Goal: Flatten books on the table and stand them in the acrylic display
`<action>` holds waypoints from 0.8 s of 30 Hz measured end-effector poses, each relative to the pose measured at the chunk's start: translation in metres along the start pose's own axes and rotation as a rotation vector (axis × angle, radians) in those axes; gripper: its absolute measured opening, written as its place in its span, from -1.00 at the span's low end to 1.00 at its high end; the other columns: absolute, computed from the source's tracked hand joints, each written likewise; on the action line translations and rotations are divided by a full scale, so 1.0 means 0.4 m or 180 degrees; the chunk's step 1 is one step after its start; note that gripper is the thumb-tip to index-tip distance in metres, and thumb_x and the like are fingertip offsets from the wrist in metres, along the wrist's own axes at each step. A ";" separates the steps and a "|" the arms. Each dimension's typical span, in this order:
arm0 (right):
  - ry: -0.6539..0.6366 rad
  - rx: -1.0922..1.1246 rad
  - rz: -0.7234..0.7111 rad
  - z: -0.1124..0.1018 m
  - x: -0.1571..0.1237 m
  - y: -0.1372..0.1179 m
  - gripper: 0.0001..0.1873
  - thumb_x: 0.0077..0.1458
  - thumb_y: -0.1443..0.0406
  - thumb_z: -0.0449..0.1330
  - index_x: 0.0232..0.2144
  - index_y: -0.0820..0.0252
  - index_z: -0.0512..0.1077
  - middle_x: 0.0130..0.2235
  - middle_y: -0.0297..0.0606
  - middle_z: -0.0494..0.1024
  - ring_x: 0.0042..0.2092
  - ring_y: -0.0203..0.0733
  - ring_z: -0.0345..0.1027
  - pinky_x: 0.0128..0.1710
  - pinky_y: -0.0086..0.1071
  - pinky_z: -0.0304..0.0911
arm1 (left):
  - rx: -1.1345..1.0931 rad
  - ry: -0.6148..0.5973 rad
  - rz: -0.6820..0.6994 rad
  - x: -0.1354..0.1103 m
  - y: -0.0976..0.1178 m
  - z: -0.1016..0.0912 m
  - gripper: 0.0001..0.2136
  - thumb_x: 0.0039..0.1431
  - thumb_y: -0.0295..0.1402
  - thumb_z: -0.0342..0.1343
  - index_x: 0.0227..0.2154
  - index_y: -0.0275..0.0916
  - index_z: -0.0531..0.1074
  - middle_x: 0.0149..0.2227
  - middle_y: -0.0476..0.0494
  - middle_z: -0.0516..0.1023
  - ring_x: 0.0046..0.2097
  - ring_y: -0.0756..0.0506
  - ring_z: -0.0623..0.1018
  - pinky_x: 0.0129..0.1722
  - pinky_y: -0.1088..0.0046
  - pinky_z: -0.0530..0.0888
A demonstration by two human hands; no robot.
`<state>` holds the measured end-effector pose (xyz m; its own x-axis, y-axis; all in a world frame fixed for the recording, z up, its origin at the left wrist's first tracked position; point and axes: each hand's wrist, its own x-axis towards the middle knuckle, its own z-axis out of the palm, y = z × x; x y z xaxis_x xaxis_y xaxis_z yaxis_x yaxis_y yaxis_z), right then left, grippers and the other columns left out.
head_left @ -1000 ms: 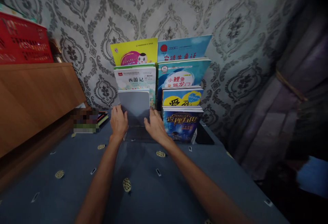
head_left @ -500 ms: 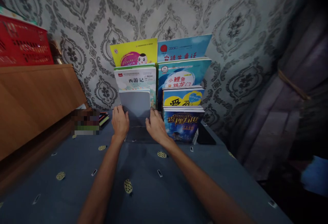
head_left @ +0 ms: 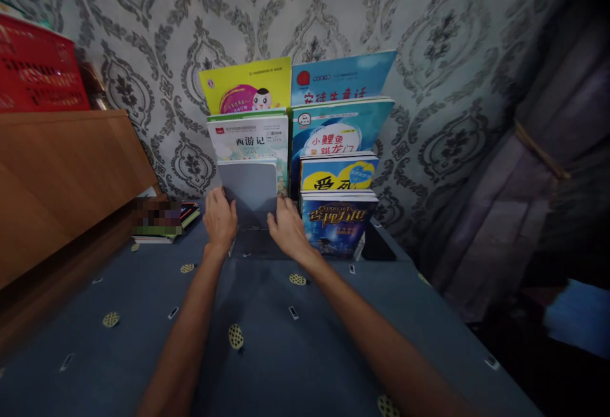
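Observation:
A plain grey book stands upright at the front of the left-hand row. My left hand grips its left edge, fingers behind and thumb toward the front. On the opposite edge my right hand holds it the same way, close beside a dark blue book of the right-hand row. Directly behind the grey one rises a white-green book, and behind that a yellow book. The fingertips of both hands are partly hidden.
To the right stand a blue-and-yellow book, a teal book and a taller blue book. A small pile of books lies left, beside a wooden cabinet bearing a red basket. Patterned wallpaper and a curtain bound the bed-like surface.
The whole view has shifted slightly, so the books and hands appear a little higher and further left. Both hands stay on the grey book's edges.

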<state>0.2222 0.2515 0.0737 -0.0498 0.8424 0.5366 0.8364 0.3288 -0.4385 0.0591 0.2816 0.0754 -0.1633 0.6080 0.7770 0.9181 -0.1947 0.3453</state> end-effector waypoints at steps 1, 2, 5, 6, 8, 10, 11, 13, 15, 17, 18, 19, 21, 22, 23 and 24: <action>-0.0009 -0.0002 0.0006 -0.001 0.000 0.000 -0.40 0.23 0.35 -0.02 0.28 0.54 0.16 0.19 0.23 0.38 0.22 0.14 0.27 0.22 -0.05 0.20 | 0.0043 0.0007 0.0066 0.000 0.004 -0.004 -0.62 0.26 -0.44 0.01 0.14 -0.33 0.26 0.03 -0.42 0.44 0.14 -0.34 0.43 0.12 0.02 0.41; -0.0009 -0.0001 0.0012 -0.001 0.000 0.000 -0.40 0.23 0.35 -0.02 0.28 0.54 0.16 0.19 0.22 0.38 0.22 0.14 0.28 0.22 -0.04 0.21 | 0.0101 0.0026 0.0149 0.000 0.008 -0.008 -0.55 0.26 -0.45 0.01 0.21 -0.35 0.22 0.09 -0.47 0.41 0.18 -0.36 0.40 0.15 -0.01 0.39; 0.0043 0.0033 -0.0002 0.004 0.001 0.004 -0.39 0.22 0.36 0.00 0.29 0.49 0.17 0.18 0.21 0.39 0.21 0.16 0.29 0.20 0.00 0.23 | 0.0241 0.0051 0.0524 -0.001 0.020 -0.016 -0.45 0.26 -0.53 -0.03 0.32 -0.24 0.17 0.30 -0.49 0.23 0.34 -0.41 0.24 0.24 -0.09 0.29; 0.0061 0.0054 -0.0013 0.007 0.001 0.006 -0.39 0.21 0.36 0.00 0.29 0.47 0.17 0.18 0.21 0.39 0.21 0.16 0.29 0.20 0.02 0.24 | 0.0241 0.0024 0.0665 -0.001 0.024 -0.017 -0.43 0.27 -0.57 -0.07 0.33 -0.16 0.18 0.35 -0.44 0.17 0.38 -0.40 0.18 0.26 -0.11 0.25; 0.0084 0.0126 -0.0038 0.012 0.002 0.007 -0.38 0.21 0.37 0.00 0.30 0.48 0.15 0.18 0.23 0.38 0.22 0.18 0.28 0.21 0.06 0.24 | 0.0163 -0.0084 0.0883 -0.002 0.031 -0.016 -0.39 0.26 -0.63 -0.14 0.32 -0.06 0.21 0.41 -0.33 0.09 0.43 -0.37 0.08 0.29 -0.14 0.22; 0.0120 0.0264 -0.0064 0.012 0.002 0.004 -0.34 0.21 0.37 -0.01 0.34 0.46 0.09 0.20 0.21 0.36 0.24 0.17 0.26 0.23 0.08 0.22 | 0.0038 -0.0184 0.0950 -0.002 0.035 -0.015 -0.37 0.24 -0.66 -0.15 0.32 -0.03 0.22 0.42 -0.26 0.09 0.45 -0.35 0.04 0.29 -0.17 0.22; 0.0165 0.0347 -0.0092 0.007 0.001 0.001 -0.33 0.21 0.38 -0.02 0.36 0.44 0.06 0.22 0.19 0.35 0.26 0.15 0.24 0.25 0.08 0.21 | -0.0010 -0.0210 0.0934 -0.002 0.036 -0.014 -0.36 0.24 -0.67 -0.15 0.32 -0.03 0.23 0.42 -0.25 0.09 0.45 -0.35 0.04 0.29 -0.18 0.23; 0.0318 0.0512 -0.0217 -0.015 0.000 -0.007 -0.32 0.23 0.38 -0.05 0.38 0.40 0.02 0.26 0.15 0.30 0.32 0.09 0.17 0.29 0.04 0.18 | -0.0053 -0.0239 0.0881 -0.001 0.038 -0.015 -0.35 0.22 -0.67 -0.12 0.31 -0.02 0.24 0.42 -0.24 0.12 0.45 -0.35 0.03 0.27 -0.21 0.25; 0.0514 0.0671 -0.0438 -0.052 -0.001 -0.013 -0.37 0.27 0.38 -0.09 0.37 0.36 0.05 0.29 0.10 0.27 0.34 0.02 0.13 0.31 -0.01 0.16 | -0.0039 -0.0268 0.0858 0.000 0.038 -0.018 -0.34 0.19 -0.69 -0.09 0.31 -0.01 0.24 0.41 -0.24 0.12 0.45 -0.36 0.04 0.27 -0.22 0.27; 0.0678 0.0935 -0.0632 -0.096 0.002 -0.010 -0.41 0.31 0.38 -0.14 0.37 0.24 0.08 0.27 0.01 0.32 0.29 -0.03 0.23 0.26 -0.02 0.23 | -0.0047 -0.0308 0.0882 0.002 0.037 -0.021 -0.31 0.16 -0.71 -0.07 0.31 -0.01 0.23 0.42 -0.25 0.11 0.45 -0.35 0.03 0.27 -0.22 0.27; 0.0726 0.1072 -0.0657 -0.117 0.005 -0.006 -0.42 0.34 0.36 -0.15 0.37 0.15 0.08 0.23 -0.05 0.36 0.24 -0.05 0.30 0.21 -0.02 0.29 | -0.0066 -0.0321 0.0900 0.003 0.036 -0.023 -0.30 0.15 -0.72 -0.08 0.31 -0.01 0.24 0.42 -0.24 0.11 0.45 -0.35 0.03 0.28 -0.20 0.27; 0.0761 0.1219 -0.0651 -0.135 0.009 0.001 -0.43 0.36 0.33 -0.14 0.37 0.08 0.08 0.18 -0.10 0.42 0.18 -0.06 0.36 0.16 -0.04 0.34 | -0.0094 -0.0321 0.0916 0.005 0.034 -0.024 -0.29 0.14 -0.73 -0.09 0.30 -0.01 0.25 0.42 -0.22 0.11 0.45 -0.34 0.03 0.29 -0.18 0.27; 0.0803 0.1495 -0.0633 -0.158 0.016 0.017 -0.46 0.38 0.31 -0.13 0.35 0.00 0.12 0.08 -0.17 0.51 0.07 -0.11 0.45 0.06 -0.09 0.41 | -0.0155 -0.0299 0.0937 0.009 0.030 -0.027 -0.29 0.12 -0.75 -0.12 0.28 -0.02 0.28 0.41 -0.17 0.13 0.45 -0.30 0.04 0.32 -0.13 0.25; 0.0813 0.1613 -0.0634 -0.163 0.020 0.025 -0.48 0.38 0.31 -0.13 0.34 0.00 0.15 0.04 -0.19 0.54 0.02 -0.13 0.48 0.03 -0.11 0.43 | -0.0177 -0.0294 0.0949 0.012 0.028 -0.029 -0.29 0.11 -0.76 -0.13 0.26 -0.02 0.30 0.40 -0.15 0.14 0.45 -0.29 0.05 0.33 -0.11 0.23; 0.0803 0.1711 -0.0641 -0.164 0.024 0.031 -0.49 0.37 0.32 -0.12 0.32 0.01 0.18 0.00 -0.20 0.56 -0.02 -0.15 0.50 0.00 -0.13 0.44 | -0.0192 -0.0299 0.0963 0.015 0.025 -0.031 -0.29 0.10 -0.76 -0.13 0.25 -0.02 0.31 0.40 -0.14 0.15 0.44 -0.28 0.06 0.34 -0.09 0.23; 0.0761 0.1785 -0.0644 -0.161 0.027 0.036 -0.49 0.35 0.34 -0.11 0.30 0.04 0.21 -0.01 -0.20 0.57 -0.05 -0.16 0.51 -0.01 -0.15 0.45 | -0.0202 -0.0318 0.0980 0.018 0.023 -0.035 -0.29 0.09 -0.77 -0.13 0.24 -0.02 0.32 0.39 -0.13 0.15 0.44 -0.27 0.08 0.34 -0.09 0.22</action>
<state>0.2687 0.2378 0.1195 0.0006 0.6430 0.7659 0.4075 0.6992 -0.5873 0.0613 0.2735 0.0915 0.1574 0.5850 0.7956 0.8939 -0.4268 0.1369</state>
